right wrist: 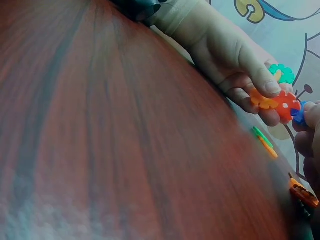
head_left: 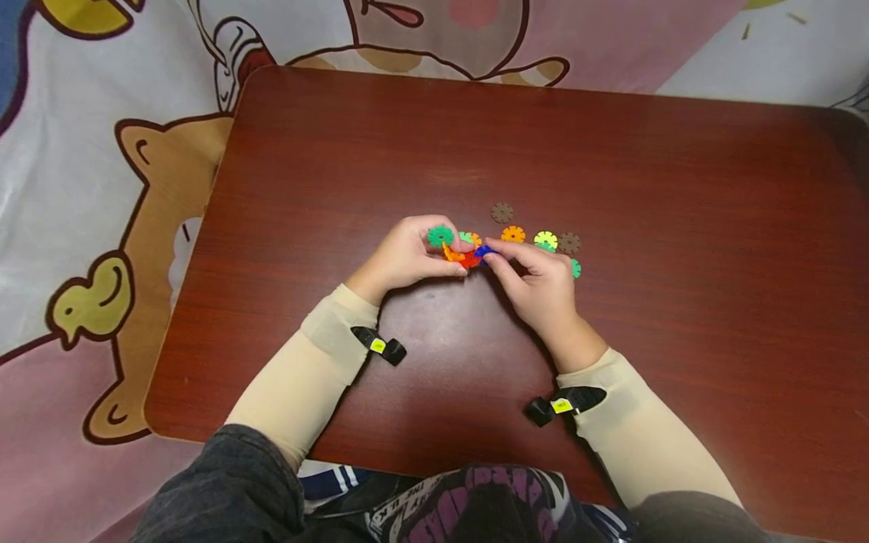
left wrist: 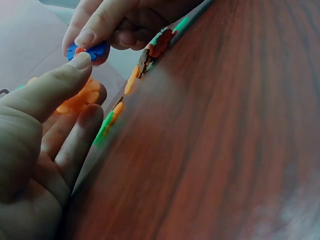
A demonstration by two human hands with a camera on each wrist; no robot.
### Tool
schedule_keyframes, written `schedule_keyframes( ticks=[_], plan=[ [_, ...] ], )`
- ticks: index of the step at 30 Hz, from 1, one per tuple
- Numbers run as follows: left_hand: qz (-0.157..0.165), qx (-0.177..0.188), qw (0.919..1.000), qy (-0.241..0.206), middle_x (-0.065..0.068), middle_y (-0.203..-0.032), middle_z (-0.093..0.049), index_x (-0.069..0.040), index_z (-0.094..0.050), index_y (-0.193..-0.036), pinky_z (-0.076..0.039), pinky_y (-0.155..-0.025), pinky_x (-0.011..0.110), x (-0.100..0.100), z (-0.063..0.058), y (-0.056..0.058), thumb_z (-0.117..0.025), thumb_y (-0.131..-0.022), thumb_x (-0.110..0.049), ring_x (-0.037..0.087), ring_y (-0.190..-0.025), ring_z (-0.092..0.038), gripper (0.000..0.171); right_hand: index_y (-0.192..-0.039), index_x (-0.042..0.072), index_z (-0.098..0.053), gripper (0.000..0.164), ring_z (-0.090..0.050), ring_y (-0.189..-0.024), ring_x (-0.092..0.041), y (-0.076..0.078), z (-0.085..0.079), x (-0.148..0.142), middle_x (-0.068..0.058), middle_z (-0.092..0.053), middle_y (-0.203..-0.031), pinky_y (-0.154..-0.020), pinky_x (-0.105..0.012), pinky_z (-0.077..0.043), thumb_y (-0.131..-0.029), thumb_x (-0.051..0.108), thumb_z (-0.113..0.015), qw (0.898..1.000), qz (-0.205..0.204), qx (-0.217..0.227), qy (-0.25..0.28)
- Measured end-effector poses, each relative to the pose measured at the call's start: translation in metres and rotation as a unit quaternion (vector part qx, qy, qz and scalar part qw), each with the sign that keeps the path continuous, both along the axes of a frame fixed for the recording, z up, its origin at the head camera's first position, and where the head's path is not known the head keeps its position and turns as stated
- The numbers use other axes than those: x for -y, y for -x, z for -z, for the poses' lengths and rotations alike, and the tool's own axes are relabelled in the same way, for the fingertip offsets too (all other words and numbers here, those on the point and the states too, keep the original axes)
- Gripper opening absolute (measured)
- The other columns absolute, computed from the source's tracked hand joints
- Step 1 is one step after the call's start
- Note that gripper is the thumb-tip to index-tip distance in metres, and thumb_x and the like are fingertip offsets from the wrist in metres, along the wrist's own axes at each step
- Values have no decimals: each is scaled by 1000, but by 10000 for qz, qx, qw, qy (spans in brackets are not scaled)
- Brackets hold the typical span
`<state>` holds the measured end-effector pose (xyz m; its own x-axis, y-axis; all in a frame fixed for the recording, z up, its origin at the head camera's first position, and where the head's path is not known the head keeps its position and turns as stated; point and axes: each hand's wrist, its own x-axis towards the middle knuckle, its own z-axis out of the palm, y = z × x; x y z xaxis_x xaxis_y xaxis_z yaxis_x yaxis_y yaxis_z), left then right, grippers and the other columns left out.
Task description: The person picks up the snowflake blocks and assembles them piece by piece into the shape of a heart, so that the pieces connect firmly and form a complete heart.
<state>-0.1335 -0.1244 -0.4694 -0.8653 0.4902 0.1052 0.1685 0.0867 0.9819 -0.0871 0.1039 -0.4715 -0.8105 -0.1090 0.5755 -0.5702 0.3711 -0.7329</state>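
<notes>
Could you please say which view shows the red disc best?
The right wrist view, where the red disc shows most of its face. The head view shows it small, between left hand and right hand; the left wrist view shows at most a sliver.

Cluster of small notched plastic discs, gripped by the left hand (head_left: 410, 255). Green disc (head_left: 440, 236) at far-left end, face visible from above. Orange disc (right wrist: 263, 99) set at an angle against left side of red disc (right wrist: 286, 106). Blue disc (right wrist: 299, 114) pinched in right hand (head_left: 546, 283), meeting red's right edge, turned crosswise; can't tell how deep it's seated.
</notes>
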Motion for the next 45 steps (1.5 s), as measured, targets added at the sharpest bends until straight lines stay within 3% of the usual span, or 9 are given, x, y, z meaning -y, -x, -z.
schedule_keyframes(
  ticks=[6,13,18,20,26,31,34,39,45],
  plan=[
    [85,-34,9999,53,5,-99,-77,-5,-70,-98,-60,-88,31,3,0,1,-96,-77,-2,19,-93,-72,33,-109,0,-83,25,-77,-87,-31,2,2,2,-12,-81,-99,-89,-16,-54,-85,-7,-87,9998,-73,-92,-129],
    [375,50,9989,293,5,-97,-72,-8,-71,-102,-59,-64,35,4,-4,1,-82,-94,-13,22,-75,-68,15,-109,1,-83,25,-71,-80,-31,3,2,2,-12,-81,-96,-79,-31,-52,-85,-5,-87,9989,-154,-340,-296],
    [359,-187,9978,516,2,-98,-75,-7,-75,-104,-55,-87,31,1,-4,3,-80,-94,-11,16,-95,-70,12,-108,4,-84,22,-68,-84,-33,4,0,0,-10,-81,-95,-82,-44,-50,-87,4,-89,9977,238,-378,-518],
    [391,-145,9982,425,3,-100,-77,-5,-76,-106,-57,-86,32,1,-4,3,-81,-93,-7,17,-95,-72,15,-109,5,-84,19,-67,-90,-35,6,0,-2,-9,-81,-99,-86,-50,-48,-91,11,-86,9954,602,-312,-682],
    [435,-30,9990,73,8,-109,-78,1,-74,-115,-61,-84,35,1,-1,3,-80,-91,1,20,-96,-74,25,-122,8,-79,31,-52,-120,-40,6,0,-11,-11,-72,-126,-102,-64,-33,-98,28,-73,9756,1524,371,-1537],
    [512,106,9983,-271,14,-110,-76,5,-70,-120,-63,-83,38,-1,-1,3,-77,-92,8,25,-91,-75,30,-131,7,-74,43,-40,-131,-46,5,2,-14,-18,-60,-140,-107,-68,-25,-98,35,-73,9506,1674,1111,-2368],
    [543,305,9969,-480,19,-107,-74,9,-68,-122,-62,-80,36,-2,-2,3,-73,-92,13,27,-87,-75,31,-128,7,-76,40,-39,-132,-47,4,2,-14,-19,-59,-140,-108,-69,-24,-99,35,-74,9447,1681,1261,-2516],
    [454,546,9963,-483,21,-103,-73,10,-67,-119,-58,-71,28,-3,-4,2,-65,-89,19,24,-84,-72,31,-124,6,-76,36,-40,-132,-45,4,2,-15,-17,-61,-139,-108,-67,-22,-98,31,-78,9502,1628,1264,-2337],
    [311,438,9983,-239,15,-95,-71,9,-67,-115,-55,-69,27,-3,-4,2,-57,-87,15,23,-80,-68,30,-122,8,-76,36,-44,-129,-39,6,3,-12,-11,-66,-132,-110,-62,-22,-93,26,-86,9675,1536,913,-1788]
  ],
)
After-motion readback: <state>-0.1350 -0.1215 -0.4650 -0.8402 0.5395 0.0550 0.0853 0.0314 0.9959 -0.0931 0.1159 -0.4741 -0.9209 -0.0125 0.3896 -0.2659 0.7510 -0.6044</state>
